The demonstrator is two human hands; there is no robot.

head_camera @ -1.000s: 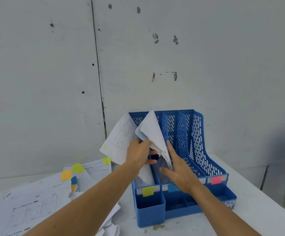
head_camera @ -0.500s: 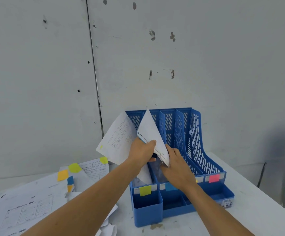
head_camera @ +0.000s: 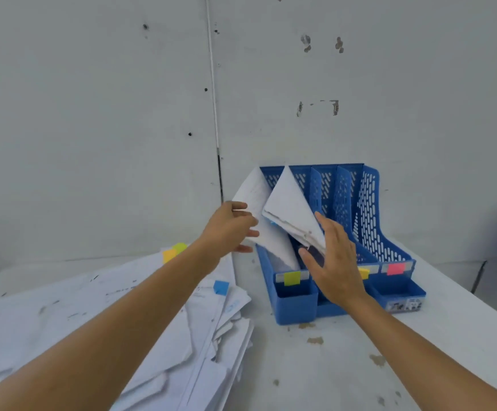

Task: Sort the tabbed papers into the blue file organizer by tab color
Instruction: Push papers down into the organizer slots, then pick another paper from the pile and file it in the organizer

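Note:
The blue file organizer [head_camera: 369, 221] stands against the wall, its front strip carrying a green tab [head_camera: 292, 277], a yellow tab [head_camera: 363, 272] and a pink tab [head_camera: 395, 268]. A white sheet [head_camera: 251, 194] leans in the leftmost slot, and my left hand [head_camera: 231, 229] touches its face with straightened fingers. A folded stack of sheets [head_camera: 290, 203] leans in the second slot. My right hand [head_camera: 332, 259] rests flat against this stack with spread fingers, and it hides that slot's front label.
A loose pile of tabbed papers [head_camera: 140, 321] covers the table's left side, showing green [head_camera: 179, 247], orange [head_camera: 168, 255] and blue [head_camera: 221, 287] tabs. The worn white tabletop [head_camera: 345, 366] lies before the organizer. The wall is close behind.
The sheet in my left hand has dropped lower into the leftmost slot, and my left fingers have loosened from gripping to touching. My right hand has slid up along the second stack.

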